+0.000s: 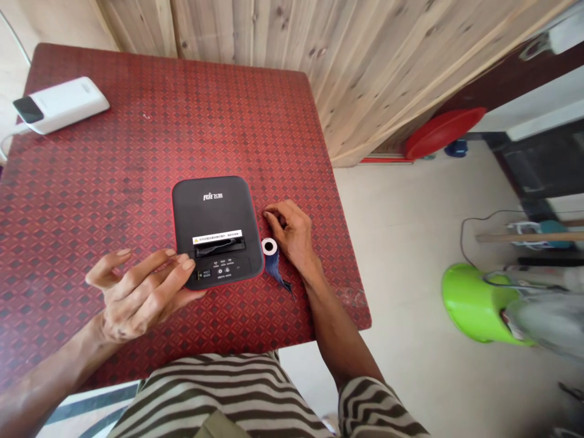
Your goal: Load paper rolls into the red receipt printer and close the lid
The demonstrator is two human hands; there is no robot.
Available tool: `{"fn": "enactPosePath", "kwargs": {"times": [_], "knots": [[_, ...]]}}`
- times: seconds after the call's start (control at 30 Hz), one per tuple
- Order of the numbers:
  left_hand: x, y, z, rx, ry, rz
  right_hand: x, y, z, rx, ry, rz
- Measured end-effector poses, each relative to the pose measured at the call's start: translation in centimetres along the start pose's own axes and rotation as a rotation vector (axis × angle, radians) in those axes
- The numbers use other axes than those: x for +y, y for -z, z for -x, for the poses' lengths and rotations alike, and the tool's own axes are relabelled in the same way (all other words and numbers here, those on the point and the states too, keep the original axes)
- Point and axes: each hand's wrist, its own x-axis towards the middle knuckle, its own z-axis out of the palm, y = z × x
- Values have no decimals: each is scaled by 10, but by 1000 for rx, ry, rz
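Observation:
A black receipt printer (pixel 214 213) with red sides lies flat on the red patterned table (pixel 228 121). Its top carries a white logo, a warning label, a dark slot and a small panel with buttons. My left hand (pixel 141 292) is at the printer's front left corner, fingertips on the top edge and thumb along the front edge. Against the printer's right side stands a small paper roll (pixel 269 246) with a white end and a loose blue wrapper trailing down. Just right of the roll, my right hand (pixel 292 231) rests with thumb and forefinger pinched together; what they hold is hidden.
A white power bank (pixel 68 104) with a cable lies at the table's back left. Wooden boards (pixel 274 30) rise behind the table. On the floor to the right are a green bucket (pixel 474 304) and a red basin (pixel 442 131).

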Motion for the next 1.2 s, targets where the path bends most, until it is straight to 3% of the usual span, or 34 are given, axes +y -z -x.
{"fn": "enactPosePath", "kwargs": {"times": [0.33,0.43,0.53,0.6,0.67,0.77,0.83,1.2], "knots": [[11,-9,7,38,197,61,-2,5,-2,-42,-14,-22],[13,-7,4,50,193,60,-21,24,-7,18,15,-65],[15,-4,1,57,185,92,-57,44,-14,55,124,-36],[16,-3,1,53,184,94,-83,48,-22,-65,251,9],[18,-3,1,53,173,81,-107,43,-32,-264,356,129],[21,-3,0,44,173,68,-134,24,-51,-528,384,388],[25,-5,0,36,195,58,-144,12,-62,-621,370,502],[32,-22,8,88,277,74,-145,-4,-67,-635,376,530]]}}
